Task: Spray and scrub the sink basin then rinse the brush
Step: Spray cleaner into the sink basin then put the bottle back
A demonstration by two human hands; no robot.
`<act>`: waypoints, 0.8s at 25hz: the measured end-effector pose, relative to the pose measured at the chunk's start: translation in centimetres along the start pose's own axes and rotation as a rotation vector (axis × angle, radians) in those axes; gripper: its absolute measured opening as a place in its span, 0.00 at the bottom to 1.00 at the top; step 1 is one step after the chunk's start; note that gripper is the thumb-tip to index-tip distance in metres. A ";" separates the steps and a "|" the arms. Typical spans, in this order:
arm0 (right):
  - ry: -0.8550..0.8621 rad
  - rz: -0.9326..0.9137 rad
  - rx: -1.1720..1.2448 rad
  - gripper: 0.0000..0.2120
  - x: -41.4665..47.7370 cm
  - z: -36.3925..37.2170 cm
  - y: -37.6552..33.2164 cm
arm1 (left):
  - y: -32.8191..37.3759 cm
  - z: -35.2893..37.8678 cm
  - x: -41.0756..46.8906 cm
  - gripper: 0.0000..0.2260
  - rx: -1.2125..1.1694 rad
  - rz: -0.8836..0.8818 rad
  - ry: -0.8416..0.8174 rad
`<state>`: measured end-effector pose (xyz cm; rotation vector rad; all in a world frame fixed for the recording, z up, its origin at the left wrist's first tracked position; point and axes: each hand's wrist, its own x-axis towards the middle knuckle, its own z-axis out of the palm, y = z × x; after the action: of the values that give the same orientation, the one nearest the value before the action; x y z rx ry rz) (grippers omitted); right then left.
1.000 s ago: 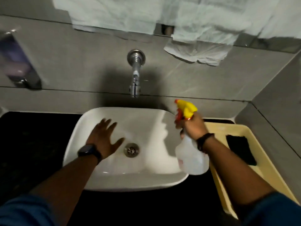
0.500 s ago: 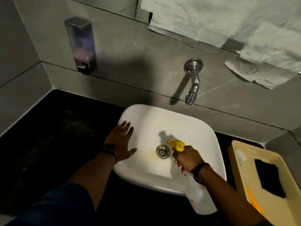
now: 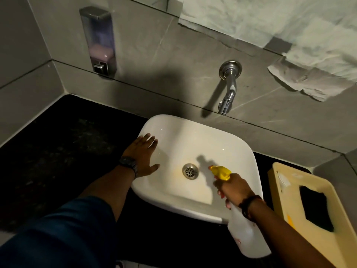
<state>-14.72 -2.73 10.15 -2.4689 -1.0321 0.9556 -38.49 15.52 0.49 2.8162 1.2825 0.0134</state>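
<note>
- The black countertop (image 3: 58,161) is seen around a white sink basin (image 3: 222,144), which is set below a wall tap (image 3: 228,89).
- A yellow tray (image 3: 289,219) is placed just right of the basin; a dark pad lies in it, and what is judged to be the brush (image 3: 283,179) is seen at its far end, untouched.
- The spray bottle (image 3: 249,238) is gripped at its neck by the right hand (image 3: 233,188), fingers wrapped closed, with the yellow nozzle (image 3: 221,172) aimed toward the drain (image 3: 190,171).
- The left hand (image 3: 142,155) is laid flat and fully open on the basin's left inner wall, with nothing held.
- Spray could be caught by the left hand, since it is rested inside the basin near the nozzle's line.
- The far wall could be missed if only the drain area is wetted.
</note>
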 end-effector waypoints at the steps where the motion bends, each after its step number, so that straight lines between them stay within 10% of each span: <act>1: -0.035 -0.013 0.002 0.09 -0.2 0.7 -0.6 | 0.0 0.0 0.0 0.39 -0.002 -0.004 -0.002; 20: 0.012 0.022 -0.056 0.11 3.2 0.1 -1.3 | -0.3 0.8 0.3 0.39 -0.004 -0.011 0.026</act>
<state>-13.78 0.47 9.26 -2.5335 -1.0432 0.9300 -38.45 15.94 -0.34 2.8143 1.3020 0.0518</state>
